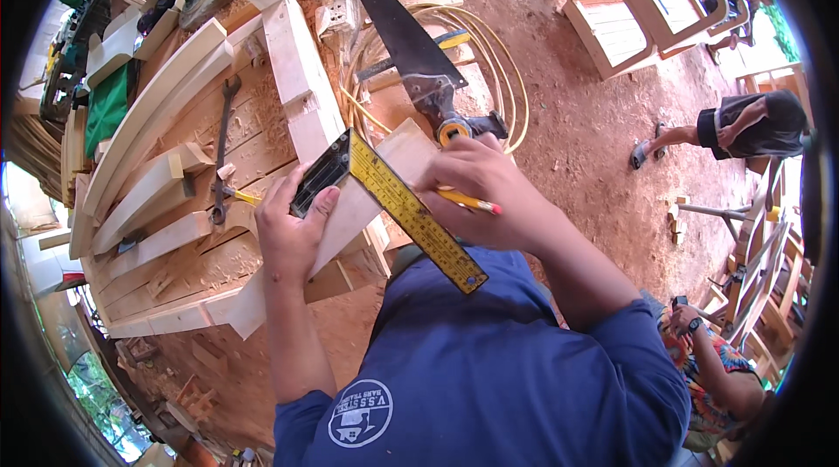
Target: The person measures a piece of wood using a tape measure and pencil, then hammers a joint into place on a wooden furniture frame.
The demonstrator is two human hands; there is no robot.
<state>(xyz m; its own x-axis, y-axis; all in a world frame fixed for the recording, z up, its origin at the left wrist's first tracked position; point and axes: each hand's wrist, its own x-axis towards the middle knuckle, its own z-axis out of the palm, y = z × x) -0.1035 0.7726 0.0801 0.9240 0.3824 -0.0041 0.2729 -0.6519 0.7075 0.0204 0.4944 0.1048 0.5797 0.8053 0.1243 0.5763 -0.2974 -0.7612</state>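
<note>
My left hand is closed around the black stock of a try square, with the thumb on its near side. The square's yellow marked blade slants down to the right across a pale wooden board. In my right hand is a yellow pencil, its pink eraser end sticking out to the right. That hand rests close to the blade and the board's right edge; the pencil's tip is hidden behind my fingers. Beyond the right hand lies a handsaw with a dark blade.
At left stands a wooden bench strewn with shavings, a wrench and curved wood pieces. A yellow hose lies coiled past the board. Wooden furniture frames stand far right. Other people are at the right and upper left.
</note>
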